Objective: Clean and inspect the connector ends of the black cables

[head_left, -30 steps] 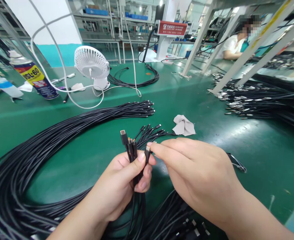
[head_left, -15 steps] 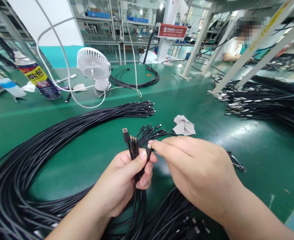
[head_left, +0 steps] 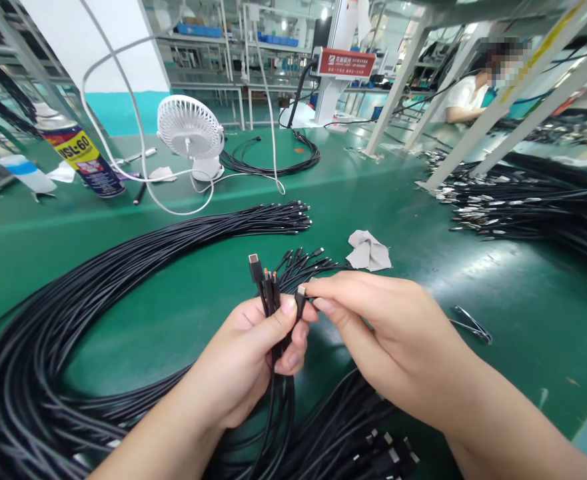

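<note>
Several black USB cables (head_left: 268, 293) are gripped in my left hand (head_left: 258, 347), their plugs pointing up past the thumb. One wider plug (head_left: 254, 267) stands tallest, beside slimmer plugs with orange inside their tips. A USB-C plug (head_left: 300, 300) leans out to the right between my left thumb and fingers. My right hand (head_left: 388, 327) is closed in a pinch at that plug, index fingertip against or right beside its metal tip. Whatever the pinch may hold is too small to make out. Below my hands lies a bundle of cables with metal plugs (head_left: 388, 453).
A long curved cable bundle (head_left: 123, 267) lies on the green table (head_left: 423, 247). A grey cloth (head_left: 368, 250), tweezers (head_left: 473, 325), a white fan (head_left: 190, 133) and a spray can (head_left: 83, 157) lie or stand around. Cable piles (head_left: 523, 200) and a person (head_left: 466, 100) are at right.
My right thumb has come into view under the index finger, and the right hand has turned slightly at the plug. The left hand keeps its grip. The view has shifted slightly.
</note>
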Motion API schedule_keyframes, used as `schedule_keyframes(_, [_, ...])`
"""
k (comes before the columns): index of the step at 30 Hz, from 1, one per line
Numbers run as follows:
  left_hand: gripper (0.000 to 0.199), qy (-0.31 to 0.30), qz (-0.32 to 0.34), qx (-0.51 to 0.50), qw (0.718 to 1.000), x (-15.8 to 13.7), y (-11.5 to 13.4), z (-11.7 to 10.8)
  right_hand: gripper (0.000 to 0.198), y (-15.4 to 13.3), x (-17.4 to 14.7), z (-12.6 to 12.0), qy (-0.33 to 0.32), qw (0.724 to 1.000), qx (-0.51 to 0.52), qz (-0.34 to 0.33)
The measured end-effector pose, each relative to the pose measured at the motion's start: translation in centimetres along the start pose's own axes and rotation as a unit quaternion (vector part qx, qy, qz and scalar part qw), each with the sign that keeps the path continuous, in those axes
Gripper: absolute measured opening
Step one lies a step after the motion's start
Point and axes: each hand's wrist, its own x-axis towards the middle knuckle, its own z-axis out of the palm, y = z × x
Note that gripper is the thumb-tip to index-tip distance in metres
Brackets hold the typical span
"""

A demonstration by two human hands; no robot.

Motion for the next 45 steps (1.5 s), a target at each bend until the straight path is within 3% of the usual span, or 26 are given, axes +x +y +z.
schedule_keyframes(3, [0.022,-0.007,0.006,-0.003,1.000,0.0,0.0,0.0,0.023,0.1,0.4,-0.2,-0.037,0.992,0.108,0.054])
schedule_keyframes(8, [0.020,0.002,0.010,0.000,1.000,0.0,0.0,0.0,0.020,0.2,1.0,-0.3,-0.037,0.958,0.262,0.109])
schedule_keyframes(13, [0.022,-0.001,0.016,0.010,1.000,0.0,0.0,0.0,0.014,0.3,1.1,0.1,-0.044,0.925,0.340,0.161])
schedule_keyframes(19, [0.025,-0.001,0.017,0.024,1.000,0.1,-0.1,0.1,0.014,0.2,1.1,0.8,0.007,0.928,0.307,0.214])
schedule_keyframes(26, [0.020,0.021,0.016,0.030,0.999,0.2,-0.1,0.2,0.015,0.2,1.1,1.0,0.037,0.952,0.245,0.180])
schedule_keyframes(33, [0.020,0.024,0.019,0.028,0.999,0.2,-0.1,0.2,0.016,1.0,1.3,0.8,0.011,0.916,0.347,0.199])
schedule_keyframes(39, [0.016,0.013,0.020,0.003,1.000,0.1,-0.2,0.0,0.011,1.4,1.3,0.5,0.003,0.930,0.320,0.182])
schedule_keyframes(45, [0.021,-0.029,-0.031,-0.075,0.996,-0.2,0.2,-0.3,0.010,0.9,1.1,0.6,-0.009,0.942,0.300,0.148])
